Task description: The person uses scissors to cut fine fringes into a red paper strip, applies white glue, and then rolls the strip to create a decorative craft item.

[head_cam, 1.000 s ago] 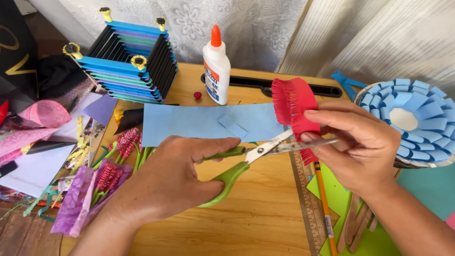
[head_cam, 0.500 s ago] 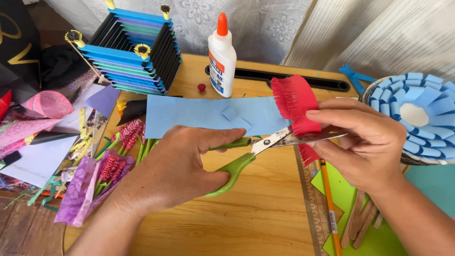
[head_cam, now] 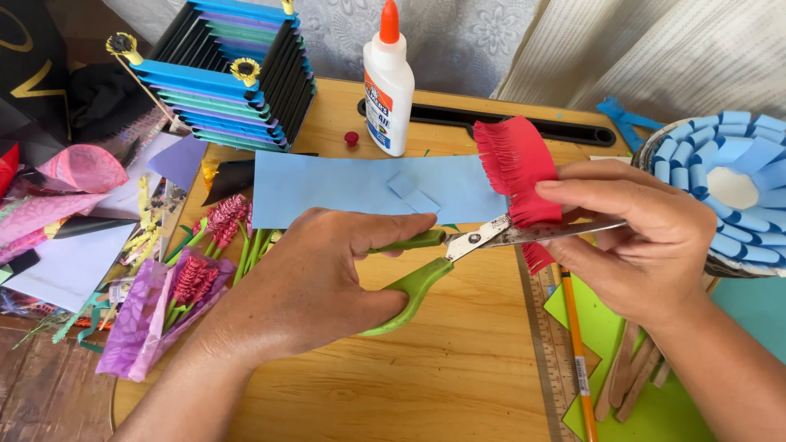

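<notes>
Head view: left hand [head_cam: 307,286] works scissors [head_cam: 458,250]; right hand [head_cam: 643,237] pinches red paper [head_cam: 520,168].

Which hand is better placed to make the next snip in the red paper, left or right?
Left. The left hand already grips the green-handled scissors, whose blades reach the red paper. The right hand is pinching that fringed paper in place, so it probably should keep steadying it.

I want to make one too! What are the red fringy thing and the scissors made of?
The red fringy strip looks like matte craft paper: thin, flat, snipped into fine fringe. The scissors seem to have shiny metal blades and smooth green handles, probably plastic.
</notes>
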